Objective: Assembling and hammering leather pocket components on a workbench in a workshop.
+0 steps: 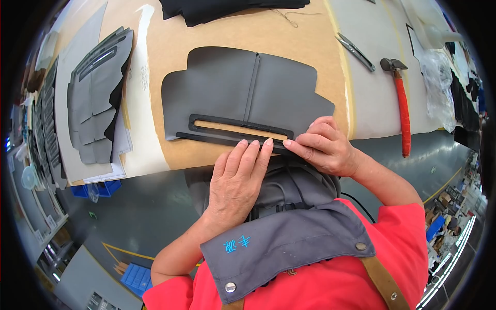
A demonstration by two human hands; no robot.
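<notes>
A grey leather-like panel point(217, 85) lies on the table in front of me, a raised seam running down its middle. Low on it a long slot is framed by a black band point(206, 119), with brown paper showing through. A black strip point(206, 140) runs along the panel's near edge. My left hand point(238, 173) is open, its fingers stretched out and their tips pressing on that strip. To its right, my right hand point(326, 147) has its thumb and curled fingers closed on the strip's right end, the thumb beside the left fingertips. What lies under the right fingers is hidden.
At the left sits a stack of similar grey panels point(95, 103). Black fabric point(227, 11) lies at the far edge. On the right are thread snips point(356, 51), a red-handled hammer point(400, 103) and a clear plastic bag point(438, 85). A loose thread point(289, 19) rests beyond the panel.
</notes>
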